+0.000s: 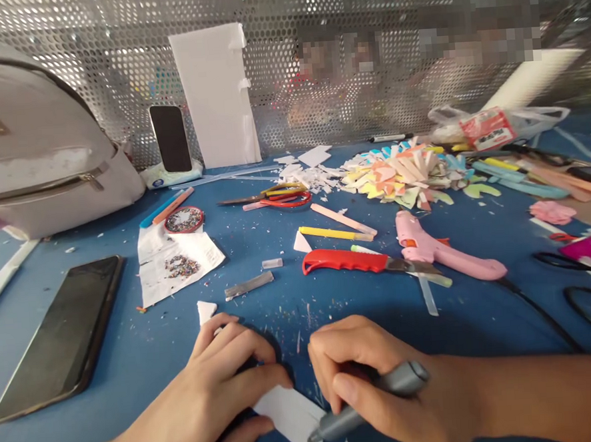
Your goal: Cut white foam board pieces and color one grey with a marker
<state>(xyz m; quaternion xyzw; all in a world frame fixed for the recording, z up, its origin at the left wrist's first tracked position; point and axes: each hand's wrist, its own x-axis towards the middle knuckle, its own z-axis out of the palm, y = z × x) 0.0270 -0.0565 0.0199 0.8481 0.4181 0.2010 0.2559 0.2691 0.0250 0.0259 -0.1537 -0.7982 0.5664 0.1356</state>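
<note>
Between thumb and forefinger my left hand [218, 382] holds a small white piece of paper or thin board [290, 411] down on the blue table. A grey marker [342, 423] is gripped in my right hand [385, 369]. Its dark tip points down and left at the right edge of the white piece; whether it touches is hard to tell. A small white scrap [206, 311] lies just beyond my left fingers. Farther out are a metal strip [249, 286] and a knife with a red handle [345, 260], lying flat beside a pink glue gun [452, 255].
A large phone [57, 335] lies at left, before a grey backpack [45, 149]. Beads lie on white paper [154, 283]. Scissors [284, 195], cut colored paper scraps [397, 175] and a plastic bag [524, 123] sit behind. A small phone [170, 138] and white board [218, 99] lean on perforated metal.
</note>
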